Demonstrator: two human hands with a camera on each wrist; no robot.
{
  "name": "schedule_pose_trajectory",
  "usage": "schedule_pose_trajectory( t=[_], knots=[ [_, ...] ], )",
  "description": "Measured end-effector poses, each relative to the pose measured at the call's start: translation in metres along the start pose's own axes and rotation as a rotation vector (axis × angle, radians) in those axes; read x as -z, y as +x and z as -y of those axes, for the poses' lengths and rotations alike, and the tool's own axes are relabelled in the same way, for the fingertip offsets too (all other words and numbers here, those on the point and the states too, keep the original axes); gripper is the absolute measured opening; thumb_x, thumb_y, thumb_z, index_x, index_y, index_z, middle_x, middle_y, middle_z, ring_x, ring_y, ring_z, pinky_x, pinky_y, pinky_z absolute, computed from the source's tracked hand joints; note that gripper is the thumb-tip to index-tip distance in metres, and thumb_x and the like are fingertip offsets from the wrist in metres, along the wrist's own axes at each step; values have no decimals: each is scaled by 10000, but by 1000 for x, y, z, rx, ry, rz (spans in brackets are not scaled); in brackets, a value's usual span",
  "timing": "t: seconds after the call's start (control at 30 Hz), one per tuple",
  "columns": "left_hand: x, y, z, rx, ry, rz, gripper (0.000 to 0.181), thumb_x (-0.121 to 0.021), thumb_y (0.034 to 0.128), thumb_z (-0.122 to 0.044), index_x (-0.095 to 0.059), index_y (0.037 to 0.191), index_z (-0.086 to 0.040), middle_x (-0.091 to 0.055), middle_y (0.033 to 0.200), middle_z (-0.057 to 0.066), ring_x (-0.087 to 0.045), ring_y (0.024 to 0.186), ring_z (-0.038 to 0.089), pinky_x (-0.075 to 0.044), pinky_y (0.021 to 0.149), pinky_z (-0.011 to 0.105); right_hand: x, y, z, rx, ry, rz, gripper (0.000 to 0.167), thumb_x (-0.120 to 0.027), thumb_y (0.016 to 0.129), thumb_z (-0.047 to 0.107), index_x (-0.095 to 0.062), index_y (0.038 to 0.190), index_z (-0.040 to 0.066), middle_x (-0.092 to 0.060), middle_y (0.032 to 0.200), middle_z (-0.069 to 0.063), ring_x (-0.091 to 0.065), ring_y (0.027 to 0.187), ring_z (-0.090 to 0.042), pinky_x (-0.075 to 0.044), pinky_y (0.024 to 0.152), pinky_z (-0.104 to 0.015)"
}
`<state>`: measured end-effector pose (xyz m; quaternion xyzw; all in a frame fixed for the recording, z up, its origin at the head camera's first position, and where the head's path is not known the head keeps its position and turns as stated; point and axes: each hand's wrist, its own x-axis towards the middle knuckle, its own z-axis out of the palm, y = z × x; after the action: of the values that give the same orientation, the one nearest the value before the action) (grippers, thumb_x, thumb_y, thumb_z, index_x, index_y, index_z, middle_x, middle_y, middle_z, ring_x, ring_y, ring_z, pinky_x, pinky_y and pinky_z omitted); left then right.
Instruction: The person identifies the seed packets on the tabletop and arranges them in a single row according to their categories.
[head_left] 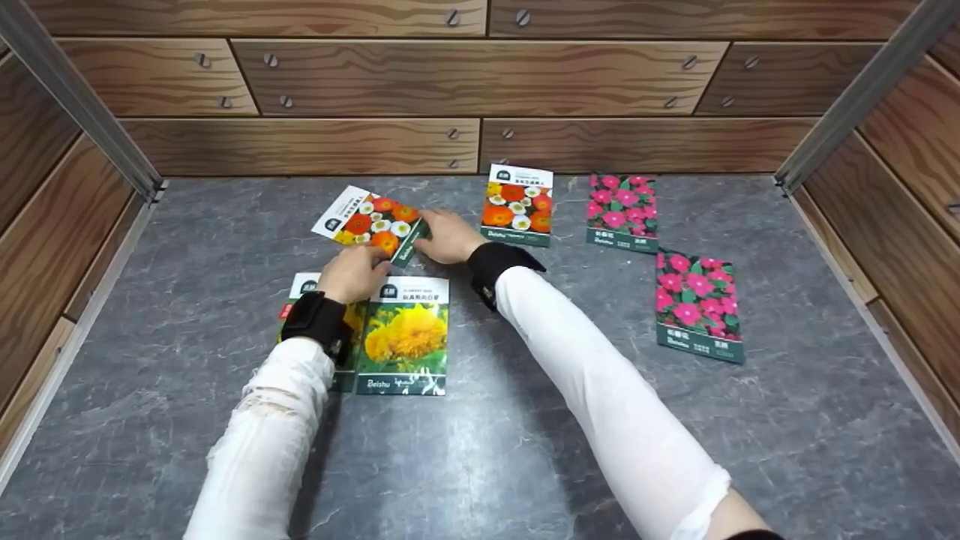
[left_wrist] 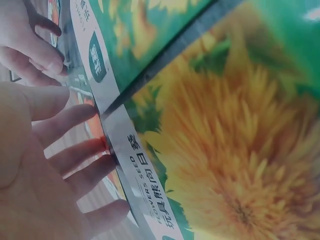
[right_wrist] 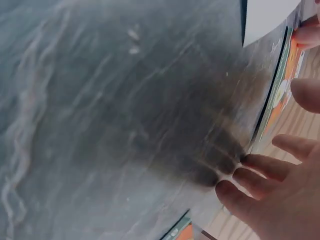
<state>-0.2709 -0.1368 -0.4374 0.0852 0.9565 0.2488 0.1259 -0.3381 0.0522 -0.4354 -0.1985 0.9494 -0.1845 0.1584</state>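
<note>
A tilted packet with orange and white flowers (head_left: 380, 225) lies at the back left between the two hands. The left hand (head_left: 354, 274) touches its lower edge with slightly bent, spread fingers, as the left wrist view also shows (left_wrist: 55, 165). At the packet's right end, the fingertips of the right hand (head_left: 448, 237) touch its green edge; in the right wrist view this hand (right_wrist: 280, 185) has its fingers spread near the grey surface. Beneath the left wrist are two yellow-flower packets side by side, the right one (head_left: 405, 337) in plain view, the other (head_left: 345, 379) partly hidden.
Another orange-and-white flower packet (head_left: 517, 206) lies at the back centre. To its right are two pink-flower packets, one (head_left: 622, 210) near the back wall and one (head_left: 699, 304) closer. Wood-patterned walls (head_left: 480, 79) enclose the grey surface (head_left: 480, 450) at the back and sides.
</note>
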Motion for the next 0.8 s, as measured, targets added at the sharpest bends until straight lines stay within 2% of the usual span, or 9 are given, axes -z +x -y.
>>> schedule_pose_trajectory(
  t=[0.17,0.3,0.4,0.47,0.53,0.6,0.67,0.7,0.8],
  knots=[
    [0,-1,-1,-3,-5,3,418,-475,1117,-197,-586,1474,-8,-601,1496,250,-584,1376,428,-467,1175,577,3,2,-2,-26,35,-70,627,-556,1086,311,-382,1610,14,-466,1638,-212,-414,1558,-365,-346,1315,-450],
    [2,-2,-1,-4,-14,1,392,-477,1121,-203,-611,1429,1,-640,1412,262,-635,1238,427,-510,1049,545,6,2,-2,-65,170,-165,535,-568,1084,283,-516,1517,-27,-574,1543,-226,-538,1457,-351,-448,1235,-424],
    [2,-4,-2,3,-29,-6,379,-490,1121,-219,-607,1401,9,-643,1366,265,-633,1151,419,-493,969,526,9,1,0,-69,303,-231,416,-577,1083,265,-673,1360,-31,-704,1368,-226,-680,1203,-318,-551,1024,-343],
    [3,-5,-4,9,-42,-13,395,-501,1120,-232,-578,1428,3,-621,1398,260,-621,1188,419,-495,1007,529,13,-3,1,-56,373,-257,353,-576,1084,246,-738,1260,-13,-756,1242,-218,-688,987,-268,-531,851,-280],
    [3,-6,-6,8,-56,-30,427,-512,1117,-238,-540,1476,-8,-594,1455,253,-605,1270,423,-495,1082,541,17,-7,3,-40,446,-274,313,-578,1082,212,-760,1206,-10,-768,1162,-226,-664,820,-214,-516,737,-237],
    [3,-7,-9,-2,-72,-76,455,-526,1112,-239,-518,1509,-17,-564,1509,245,-574,1355,423,-475,1154,551,21,-12,6,-29,515,-297,284,-589,1072,169,-749,1210,-20,-762,1141,-234,-642,703,-136,-577,703,-230],
    [2,-9,-12,-19,-110,-158,470,-543,1104,-234,-514,1516,-11,-544,1540,242,-555,1398,417,-464,1185,553,23,-18,7,-22,570,-326,264,-600,1058,125,-731,1226,-29,-759,1131,-241,-634,627,-90,-643,701,-284],
    [2,-10,-14,-28,-142,-214,476,-556,1096,-230,-518,1515,-7,-536,1555,239,-543,1422,410,-451,1208,547,25,-22,8,-19,602,-338,260,-604,1050,103,-720,1236,-36,-758,1131,-247,-637,604,-79,-664,715,-331],
    [1,-18,-19,-57,-269,-408,472,-580,1081,-211,-540,1502,0,-528,1570,235,-520,1456,395,-412,1254,514,28,-37,7,-4,649,-364,264,-608,1033,66,-685,1261,-44,-761,1127,-254,-628,607,-60,-667,727,-350]
  ],
)
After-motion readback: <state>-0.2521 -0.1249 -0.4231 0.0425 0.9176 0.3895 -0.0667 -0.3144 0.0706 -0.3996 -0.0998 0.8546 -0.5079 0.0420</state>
